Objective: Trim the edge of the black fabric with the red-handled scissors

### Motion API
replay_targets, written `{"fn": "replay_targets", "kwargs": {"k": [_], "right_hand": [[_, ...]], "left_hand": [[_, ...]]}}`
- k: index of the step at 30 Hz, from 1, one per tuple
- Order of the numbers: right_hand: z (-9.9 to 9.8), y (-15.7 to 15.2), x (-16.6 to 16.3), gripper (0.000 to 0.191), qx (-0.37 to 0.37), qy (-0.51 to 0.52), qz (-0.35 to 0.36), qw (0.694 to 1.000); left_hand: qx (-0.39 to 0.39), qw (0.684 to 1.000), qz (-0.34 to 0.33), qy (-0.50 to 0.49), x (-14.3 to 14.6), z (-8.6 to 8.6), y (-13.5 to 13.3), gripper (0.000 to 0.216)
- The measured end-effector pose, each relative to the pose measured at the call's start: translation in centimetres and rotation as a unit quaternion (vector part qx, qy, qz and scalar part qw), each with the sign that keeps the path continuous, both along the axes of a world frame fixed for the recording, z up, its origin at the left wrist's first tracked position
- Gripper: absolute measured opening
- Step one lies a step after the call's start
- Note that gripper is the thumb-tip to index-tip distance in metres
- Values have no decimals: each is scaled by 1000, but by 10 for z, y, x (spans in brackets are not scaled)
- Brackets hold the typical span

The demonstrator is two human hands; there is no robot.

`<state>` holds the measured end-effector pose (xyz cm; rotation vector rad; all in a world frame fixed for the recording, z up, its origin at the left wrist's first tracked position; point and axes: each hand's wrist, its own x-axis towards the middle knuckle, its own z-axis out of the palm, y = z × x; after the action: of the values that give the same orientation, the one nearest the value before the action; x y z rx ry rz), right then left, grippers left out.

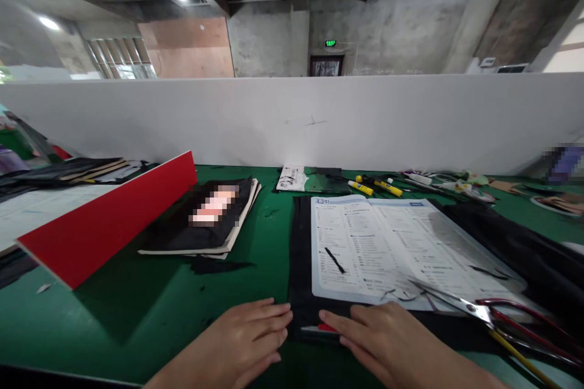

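Left hand (253,337): flat, fingers outstretched and close together, nothing visible in its grasp; fingertips at the black cloth's (301,255) left edge.
Right hand (387,337): fingers extended, slightly spread, over the cloth's near edge; whether they pinch the red tool (325,327) or only touch it, I cannot tell.
Red tool: at the right fingertips, its pale end pointing toward the left hand.
Open booklet (365,255): on the cloth, just beyond the right hand.
Scissors (479,311): right of the right hand, blade tips over the booklet.

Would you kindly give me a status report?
Left hand open at edge of black cloth. Right hand at red-and-silver tool. Scissors overlapping open book.
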<state>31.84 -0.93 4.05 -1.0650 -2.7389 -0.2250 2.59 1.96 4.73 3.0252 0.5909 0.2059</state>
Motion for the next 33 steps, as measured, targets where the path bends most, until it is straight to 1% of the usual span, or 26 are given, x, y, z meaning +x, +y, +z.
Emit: {"fn": "replay_targets", "kwargs": {"k": [3, 8, 14, 16, 21, 26, 33], "right_hand": [[-4, 1, -3, 46, 16, -1, 5, 1000], [-6, 3, -7, 48, 25, -30, 8, 999], [8, -1, -9, 68, 52, -89, 38, 994], [12, -3, -10, 71, 63, -100, 50, 992], [11, -6, -12, 65, 115, -121, 66, 984], [12, -3, -9, 69, 99, -123, 90, 983], [11, -3, -2, 68, 104, -123, 85, 983]], "left_hand": [[4, 1000, -1, 15, 0, 0, 0, 33], [-13, 1000, 0, -15, 1, 1, 0, 35], [12, 1000, -12, 4, 3, 0, 1, 35], [16, 1000, -13, 8, 4, -1, 1, 33], [-1, 1000, -12, 12, 3, -1, -1, 30], [1, 1000, -7, 16, 0, -2, 0, 31], [20, 999, -6, 47, 2, 1, 0, 31]]}}
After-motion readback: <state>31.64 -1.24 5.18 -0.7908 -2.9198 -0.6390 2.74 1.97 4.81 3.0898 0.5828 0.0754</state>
